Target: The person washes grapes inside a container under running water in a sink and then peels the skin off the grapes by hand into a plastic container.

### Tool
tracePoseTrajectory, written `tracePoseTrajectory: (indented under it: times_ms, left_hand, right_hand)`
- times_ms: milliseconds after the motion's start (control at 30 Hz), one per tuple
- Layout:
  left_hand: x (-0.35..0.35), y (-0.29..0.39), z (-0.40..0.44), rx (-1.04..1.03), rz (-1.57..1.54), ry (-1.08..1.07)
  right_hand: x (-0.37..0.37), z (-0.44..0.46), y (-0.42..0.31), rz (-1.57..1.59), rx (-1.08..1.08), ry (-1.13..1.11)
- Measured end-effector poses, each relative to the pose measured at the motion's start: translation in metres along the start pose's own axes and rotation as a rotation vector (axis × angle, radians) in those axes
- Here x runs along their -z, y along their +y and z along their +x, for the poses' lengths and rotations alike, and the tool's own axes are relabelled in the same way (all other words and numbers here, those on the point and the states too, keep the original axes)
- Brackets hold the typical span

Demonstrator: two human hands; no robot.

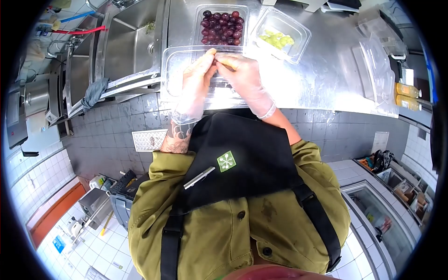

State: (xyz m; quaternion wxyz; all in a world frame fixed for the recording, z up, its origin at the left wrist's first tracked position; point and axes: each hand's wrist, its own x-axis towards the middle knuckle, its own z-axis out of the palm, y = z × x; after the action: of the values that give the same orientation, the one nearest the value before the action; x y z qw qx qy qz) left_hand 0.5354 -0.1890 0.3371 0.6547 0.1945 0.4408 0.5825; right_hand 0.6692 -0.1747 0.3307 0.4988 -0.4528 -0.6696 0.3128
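My left hand (198, 74), in a clear glove, is closed with its fingertips brought together. Beside it my right hand (241, 78), gloved as well, pinches at the same spot, and the fingers of both nearly touch. Whatever they hold is too small and hidden to name. Both hands are above a clear plastic container (173, 58) at the counter's front edge. Just behind it stands a clear container of dark red grapes (222, 29). To the right, a tilted clear tub (300, 32) holds light green pieces of fruit (277, 40).
A steel counter (326, 74) stretches to the right, where stacked clear plastic lids or tubs (373, 70) stand. Sink basins (128, 39) lie at the left, with a grey cloth (94, 93) over the edge. Bottles of yellow liquid (407, 95) are at the far right.
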Motion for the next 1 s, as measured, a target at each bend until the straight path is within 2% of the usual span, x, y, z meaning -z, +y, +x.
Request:
tracePoseTrajectory:
  times_ms: [200,367,467,500,600,733,833,933,1000]
  left_hand:
    - [-0.019,-0.014,-0.004,-0.152,0.084,0.104]
    - [-0.025,-0.010,-0.006,-0.113,0.111,0.024]
    - [-0.016,-0.011,-0.002,-0.054,0.022,-0.115]
    - [-0.011,-0.011,-0.001,-0.040,-0.017,-0.171]
    - [0.000,-0.009,-0.003,0.059,-0.084,-0.248]
    - [0.007,-0.006,-0.005,0.134,-0.197,-0.302]
    - [0.018,-0.008,0.000,0.162,-0.240,-0.317]
    - [0.021,-0.011,-0.001,0.115,-0.170,-0.296]
    - [0.019,-0.009,-0.002,0.127,-0.204,-0.313]
  right_hand:
    - [-0.002,0.004,-0.009,-0.049,-0.050,0.060]
    - [0.004,0.009,-0.004,-0.014,-0.100,0.099]
    - [0.010,0.012,0.010,0.451,-0.453,0.089]
    - [0.015,0.013,0.017,0.691,-0.499,0.028]
    - [0.028,0.012,0.026,0.753,-0.613,0.003]
    - [0.028,0.001,0.040,0.869,-0.630,0.086]
    - [0.037,-0.003,0.038,0.783,-0.574,-0.032]
    - [0.040,-0.006,0.011,0.165,-0.302,-0.149]
    - [0.037,-0.010,0.004,0.043,-0.171,-0.078]
